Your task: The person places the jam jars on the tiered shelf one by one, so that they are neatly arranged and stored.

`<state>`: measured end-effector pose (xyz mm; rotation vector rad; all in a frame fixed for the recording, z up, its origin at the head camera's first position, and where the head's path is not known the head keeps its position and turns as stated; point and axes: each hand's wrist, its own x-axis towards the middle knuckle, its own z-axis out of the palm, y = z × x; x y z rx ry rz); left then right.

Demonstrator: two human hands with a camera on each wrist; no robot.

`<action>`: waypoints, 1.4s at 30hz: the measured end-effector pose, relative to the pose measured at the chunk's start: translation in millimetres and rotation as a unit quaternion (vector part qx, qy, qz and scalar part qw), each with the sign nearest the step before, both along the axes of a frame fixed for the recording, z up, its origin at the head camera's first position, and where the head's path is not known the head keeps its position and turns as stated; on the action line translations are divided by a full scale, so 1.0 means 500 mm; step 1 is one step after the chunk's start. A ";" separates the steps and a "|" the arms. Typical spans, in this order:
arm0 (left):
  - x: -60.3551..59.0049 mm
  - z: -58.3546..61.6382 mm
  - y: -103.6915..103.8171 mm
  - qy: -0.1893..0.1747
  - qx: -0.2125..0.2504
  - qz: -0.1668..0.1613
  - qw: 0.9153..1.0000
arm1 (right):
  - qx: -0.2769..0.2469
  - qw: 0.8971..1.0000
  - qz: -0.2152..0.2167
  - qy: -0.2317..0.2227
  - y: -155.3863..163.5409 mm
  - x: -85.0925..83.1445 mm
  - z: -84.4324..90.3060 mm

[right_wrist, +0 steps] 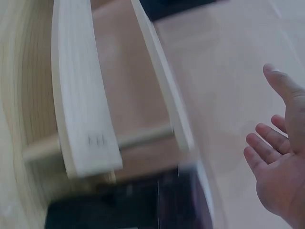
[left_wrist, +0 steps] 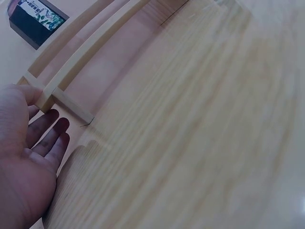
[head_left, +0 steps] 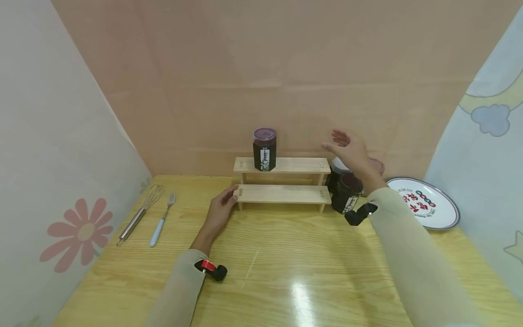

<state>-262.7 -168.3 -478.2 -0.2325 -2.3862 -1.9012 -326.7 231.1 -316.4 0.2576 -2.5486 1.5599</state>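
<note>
Two-tier wooden shelf point(head_left: 282, 193), at the back of a pale wood table point(head_left: 286, 272). Left hand point(head_left: 220, 210) rests against its lower tier's left end, fingers relaxed. Right hand point(head_left: 351, 152) is raised above its right end, fingers spread, empty. Dark jar point(head_left: 264, 149), label unreadable, stands on the upper tier. More dark jars point(head_left: 346, 193) stand just right of the shelf; beyond them, a plate point(head_left: 443, 218) with red characters. Whisk point(head_left: 140, 213) and fork point(head_left: 162, 219) lie to the shelf's left. Tan backdrop behind.

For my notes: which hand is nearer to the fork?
Left. The left hand rests at the wooden rack's left end, right of the fork; the right hand hovers far right.
</note>
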 end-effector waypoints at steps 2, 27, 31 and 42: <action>-0.002 0.001 0.000 0.001 -0.001 0.003 1.000 | 0.005 1.000 -0.015 -0.003 0.033 0.002 -0.009; 0.002 0.000 0.003 -0.015 0.000 0.005 1.000 | 0.057 0.993 -0.091 -0.045 0.249 0.041 -0.091; 0.002 0.001 0.003 -0.013 0.000 0.005 1.000 | 0.064 0.993 -0.087 -0.051 0.253 0.037 -0.107; -0.002 -0.005 0.001 -0.012 0.012 -0.004 1.000 | 0.073 0.992 -0.093 -0.037 0.255 0.032 -0.165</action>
